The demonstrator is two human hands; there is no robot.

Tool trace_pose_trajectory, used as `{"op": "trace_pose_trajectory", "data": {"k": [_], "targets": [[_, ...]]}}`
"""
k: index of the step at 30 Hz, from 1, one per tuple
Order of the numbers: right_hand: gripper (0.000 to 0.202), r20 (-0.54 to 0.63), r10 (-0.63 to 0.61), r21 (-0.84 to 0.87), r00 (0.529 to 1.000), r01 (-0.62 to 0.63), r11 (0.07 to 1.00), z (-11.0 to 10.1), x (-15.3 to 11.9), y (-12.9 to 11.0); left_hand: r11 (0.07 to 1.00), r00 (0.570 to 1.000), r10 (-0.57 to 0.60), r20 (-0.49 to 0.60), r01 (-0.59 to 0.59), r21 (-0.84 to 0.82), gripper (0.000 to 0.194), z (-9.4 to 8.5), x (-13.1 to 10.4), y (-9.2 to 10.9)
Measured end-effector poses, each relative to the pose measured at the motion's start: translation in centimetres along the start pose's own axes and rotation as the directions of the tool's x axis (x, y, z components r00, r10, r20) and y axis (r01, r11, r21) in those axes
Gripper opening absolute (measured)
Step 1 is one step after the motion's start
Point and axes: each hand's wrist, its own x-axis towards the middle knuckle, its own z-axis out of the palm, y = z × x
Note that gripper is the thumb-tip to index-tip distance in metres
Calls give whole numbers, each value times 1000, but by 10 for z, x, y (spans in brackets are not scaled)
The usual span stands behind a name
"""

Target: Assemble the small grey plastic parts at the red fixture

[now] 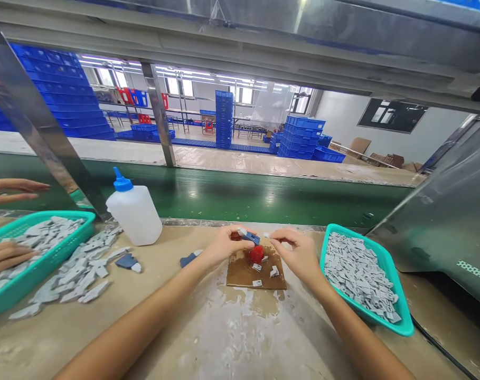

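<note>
Pinched in my left hand [226,247] is a dark blue part [251,237] with a light grey end. My right hand [295,246], its fingertips closed, grips a small white piece [267,235] just right of the blue part. Below and between both hands, a red round object [256,255] rests on a wet brown square board [240,277]. Several small light grey pieces [274,271] lie around it on the board. Another dark blue part [189,259] is on the table, partly behind my left forearm.
A teal basket of small grey pieces [406,316] stands right; another teal basket [75,240] stands left, with another person's hands [10,257] there. Loose grey parts [75,277], a blue-grey part [129,262] and a blue-capped bottle [137,216] are nearby. A green conveyor [224,195] runs behind.
</note>
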Motion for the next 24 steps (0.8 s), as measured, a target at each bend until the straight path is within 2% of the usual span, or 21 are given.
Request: {"op": "trace_pose_trajectory", "data": {"k": [2, 4, 16, 19, 24], "targets": [[10, -30, 34, 101, 999, -31, 994, 1, -1, -4, 1000, 1000, 5, 7, -5, -3, 24, 1, 0, 0], [11, 8, 42, 153, 999, -43, 987, 2, -2, -6, 1000, 1000, 4, 6, -4, -3, 24, 1, 0, 0], [15, 73, -9, 177, 997, -4, 984, 12, -7, -2, 1000, 999, 11, 48, -10, -24, 24, 1, 2, -10], [19, 86, -46, 170, 995, 31, 985, 12, -8, -3, 999, 998, 20, 55, -18, -46, 25, 1, 2, -13], [23, 108, -177, 117, 978, 165, 979, 9, -8, -6, 992, 999, -25, 44, 30, -122, 31, 5, 1, -15]]}}
